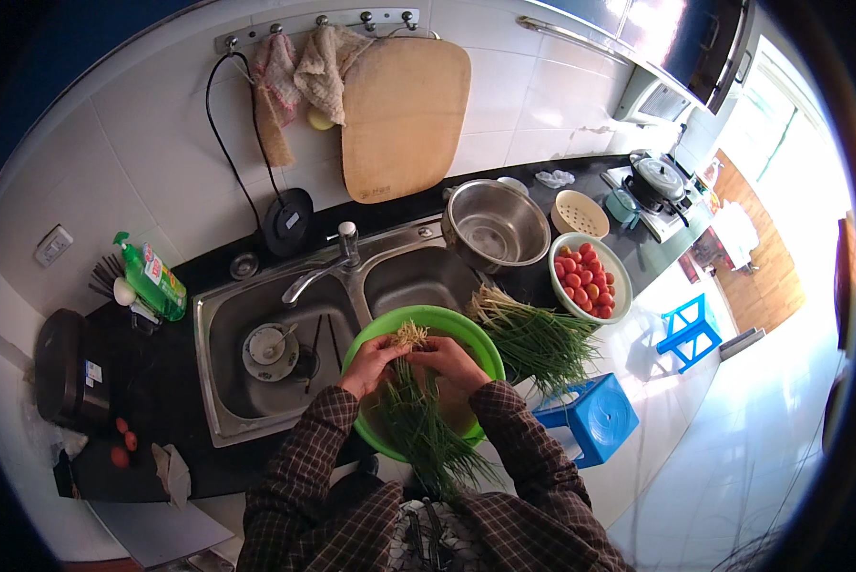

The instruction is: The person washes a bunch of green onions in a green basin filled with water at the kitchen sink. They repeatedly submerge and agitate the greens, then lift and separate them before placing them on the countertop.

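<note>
Both hands hold a bunch of thin green onions (428,422) by its pale root end, over a bright green plastic basin (489,342) with murky water in it. My left hand (372,366) grips the bunch from the left, just under the roots, and my right hand (448,363) closes on it from the right. The long green leaves hang down across the basin and over its near rim. Another pile of green onions (535,336) lies right of the basin, roots towards the sink. Parts of the fingers are hidden behind the stems.
A double steel sink (217,400) holds a bowl (267,346), a plate and chopsticks. Behind stand a steel pot (496,222), a bowl of small tomatoes (582,279) and a perforated cream basket (579,214). Blue stools (603,422) stand at the right; a green soap bottle (158,282) is at the left.
</note>
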Action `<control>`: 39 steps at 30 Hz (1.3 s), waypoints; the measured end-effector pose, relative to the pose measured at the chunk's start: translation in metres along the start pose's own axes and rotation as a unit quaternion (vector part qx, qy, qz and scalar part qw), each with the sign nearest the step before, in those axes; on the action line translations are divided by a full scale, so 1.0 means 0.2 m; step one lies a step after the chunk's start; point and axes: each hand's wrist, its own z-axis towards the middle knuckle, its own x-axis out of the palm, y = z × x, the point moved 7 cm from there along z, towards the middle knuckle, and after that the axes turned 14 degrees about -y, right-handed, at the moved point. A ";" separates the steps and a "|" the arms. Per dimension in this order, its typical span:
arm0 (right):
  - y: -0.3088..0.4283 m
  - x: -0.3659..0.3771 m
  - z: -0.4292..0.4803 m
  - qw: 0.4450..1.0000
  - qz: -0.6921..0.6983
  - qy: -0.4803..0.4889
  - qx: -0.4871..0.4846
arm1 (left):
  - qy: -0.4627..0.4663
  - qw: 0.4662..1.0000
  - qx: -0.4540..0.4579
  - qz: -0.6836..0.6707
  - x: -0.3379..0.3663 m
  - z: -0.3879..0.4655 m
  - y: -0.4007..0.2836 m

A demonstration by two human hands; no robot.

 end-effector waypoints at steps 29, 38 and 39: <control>0.02 -0.10 -0.02 0.997 -0.074 0.028 -0.017 | 0.058 0.991 -0.052 -0.105 0.06 0.04 0.04; 0.06 -0.04 -0.06 0.999 0.009 -0.030 -0.036 | 0.047 0.997 0.033 -0.052 0.06 0.03 -0.02; 0.06 -0.06 -0.06 0.999 0.003 -0.044 -0.023 | 0.043 0.998 0.046 -0.020 0.06 0.03 -0.02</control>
